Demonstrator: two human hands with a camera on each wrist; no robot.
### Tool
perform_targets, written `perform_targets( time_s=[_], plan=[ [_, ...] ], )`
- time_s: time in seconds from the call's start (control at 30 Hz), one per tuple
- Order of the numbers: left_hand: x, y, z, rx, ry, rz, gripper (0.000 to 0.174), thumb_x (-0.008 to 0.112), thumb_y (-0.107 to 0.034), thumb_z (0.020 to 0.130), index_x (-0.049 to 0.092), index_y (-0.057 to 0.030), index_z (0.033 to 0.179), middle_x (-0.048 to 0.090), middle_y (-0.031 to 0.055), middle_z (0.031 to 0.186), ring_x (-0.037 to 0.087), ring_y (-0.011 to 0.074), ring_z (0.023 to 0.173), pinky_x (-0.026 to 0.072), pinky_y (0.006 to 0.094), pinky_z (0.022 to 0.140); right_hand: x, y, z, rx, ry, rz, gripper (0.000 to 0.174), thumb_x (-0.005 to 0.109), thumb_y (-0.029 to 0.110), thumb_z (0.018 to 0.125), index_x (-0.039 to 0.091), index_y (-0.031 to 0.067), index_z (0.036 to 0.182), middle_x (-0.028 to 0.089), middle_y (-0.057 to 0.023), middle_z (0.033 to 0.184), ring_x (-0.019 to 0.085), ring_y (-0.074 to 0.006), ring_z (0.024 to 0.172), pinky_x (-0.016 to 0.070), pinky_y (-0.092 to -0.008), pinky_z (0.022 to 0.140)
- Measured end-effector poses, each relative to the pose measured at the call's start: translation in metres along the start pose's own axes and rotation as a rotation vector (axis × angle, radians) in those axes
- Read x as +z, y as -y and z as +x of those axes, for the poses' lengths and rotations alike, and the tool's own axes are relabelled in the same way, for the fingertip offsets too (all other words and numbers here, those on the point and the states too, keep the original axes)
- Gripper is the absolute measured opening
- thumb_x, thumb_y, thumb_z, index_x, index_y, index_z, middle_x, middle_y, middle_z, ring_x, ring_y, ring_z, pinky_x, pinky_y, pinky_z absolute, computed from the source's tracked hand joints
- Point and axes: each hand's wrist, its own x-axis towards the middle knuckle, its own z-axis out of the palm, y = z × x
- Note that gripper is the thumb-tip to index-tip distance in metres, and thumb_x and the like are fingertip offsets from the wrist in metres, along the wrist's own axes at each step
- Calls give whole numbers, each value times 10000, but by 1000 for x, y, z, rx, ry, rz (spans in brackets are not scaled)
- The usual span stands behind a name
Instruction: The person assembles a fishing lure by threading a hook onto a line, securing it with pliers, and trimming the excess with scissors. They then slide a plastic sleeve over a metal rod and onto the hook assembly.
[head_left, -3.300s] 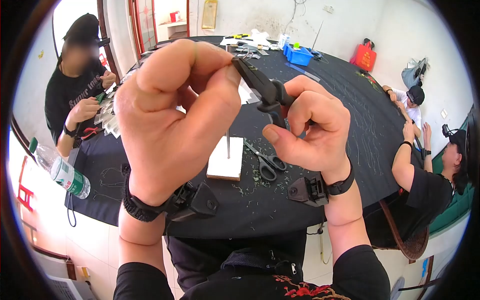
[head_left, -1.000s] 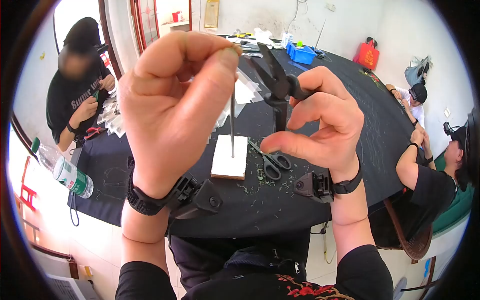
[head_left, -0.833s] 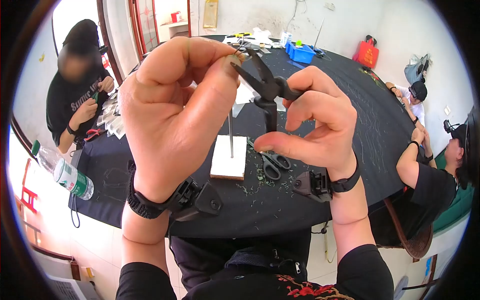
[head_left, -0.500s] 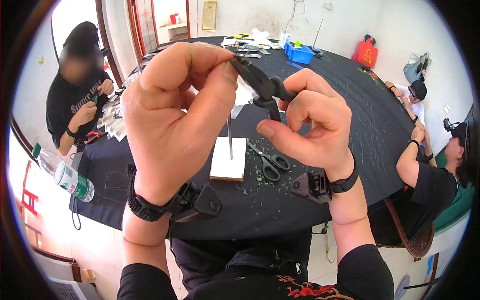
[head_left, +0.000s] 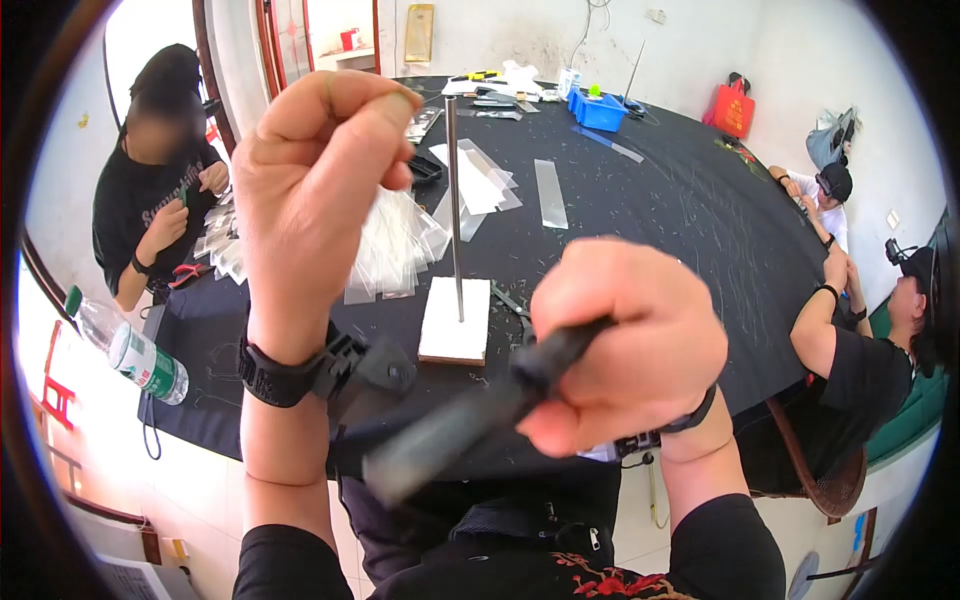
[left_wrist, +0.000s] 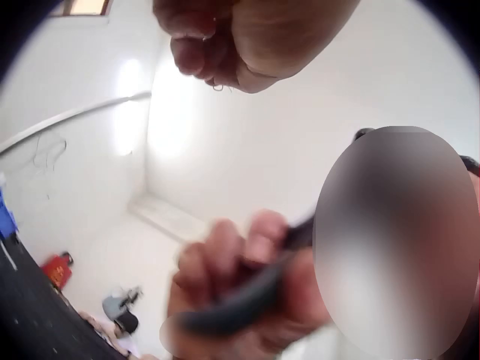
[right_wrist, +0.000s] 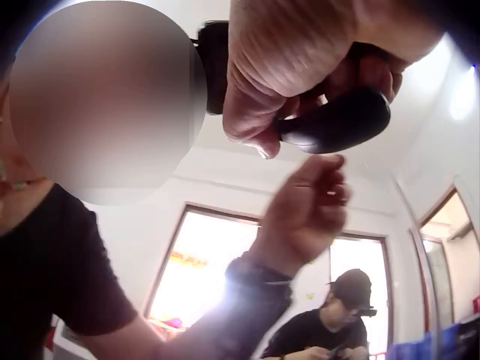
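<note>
My left hand (head_left: 320, 190) is raised at the left of an upright metal rod (head_left: 453, 190), thumb and forefinger pinched together. In the left wrist view a small thin wire loop (left_wrist: 218, 88) shows under its fingers; the rest is hidden by them. My right hand (head_left: 630, 340) grips black-handled pliers (head_left: 450, 425), blurred in the head view, their head toward the lower left over the table's near edge. The rod stands in a white-topped block (head_left: 453, 325). Scissors (head_left: 510, 298) lie beside the block, mostly hidden behind the right hand and pliers.
Clear plastic strips (head_left: 395, 250) pile left of the rod; a single strip (head_left: 550, 195) lies farther back. A blue basket (head_left: 598, 110) stands at the far side of the black-covered table (head_left: 680, 220). A bottle (head_left: 145, 355) is at left. Other people sit around the table.
The pliers have left the left hand's fingertips and swung down toward the lower left with my right hand. My left hand has shifted left, uncovering the rod's top and the plastic strips.
</note>
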Motion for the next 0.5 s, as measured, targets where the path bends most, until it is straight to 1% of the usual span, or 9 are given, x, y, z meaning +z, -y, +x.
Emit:
perform_targets(
  time_s=[0.03,0.07,0.1,0.13,0.17,0.2,0.37,0.43,0.5],
  plan=[
    [4,-5,-4,-51,34,-87,88,547,-30,799,590,29,850,588,29,715,507,40,595,416,164,543,-3,-2,1,9,-8,-36,378,813,235,553,477,67,513,539,-69,688,497,-179,547,367,-249,469],
    [8,-8,-8,-101,67,-177,93,547,-30,799,588,30,856,594,35,728,519,49,598,430,171,549,-5,-7,0,29,-34,-92,373,821,234,535,489,64,523,539,-76,716,492,-173,578,365,-249,489],
    [13,-8,-12,-105,67,-178,93,547,-30,799,588,30,856,594,35,728,519,49,598,430,171,549,-8,-13,-3,50,-55,-145,371,829,233,518,500,62,532,540,-82,744,486,-166,609,363,-249,509],
    [17,-9,-14,-27,50,-137,107,519,-40,813,581,22,873,583,36,705,472,32,531,365,142,477,-11,-18,-4,81,-67,-147,364,836,239,481,524,64,549,538,-77,781,466,-150,629,351,-237,527],
    [18,-9,-16,53,33,-94,123,490,-50,828,574,14,890,572,37,683,425,15,464,299,114,404,-12,-22,-5,85,-89,-140,363,835,251,458,542,63,558,530,-66,775,463,-144,635,346,-230,533],
    [15,-10,-16,50,54,-46,124,490,-54,837,570,14,903,587,47,705,454,12,484,316,107,412,-13,-22,-5,87,-88,-162,360,839,241,450,547,63,562,525,-61,770,463,-140,638,346,-227,535],
    [13,-11,-17,60,69,-22,115,506,-56,847,567,13,916,591,43,709,498,19,520,314,107,409,-14,-26,-5,137,-60,-186,362,849,194,424,533,64,546,509,-52,765,462,-133,639,349,-222,533],
    [12,-11,-17,62,91,0,115,511,-56,850,566,15,921,590,41,708,510,21,532,316,109,410,-11,-28,-4,145,-76,-202,365,826,159,463,476,72,511,506,-81,702,499,-176,613,364,-235,500],
    [13,-11,-17,101,129,34,116,518,-54,848,565,17,926,589,39,709,509,23,536,334,115,426,-10,-31,-4,146,-87,-181,370,817,141,472,454,71,504,506,-80,692,502,-174,615,368,-236,499]
  ],
)
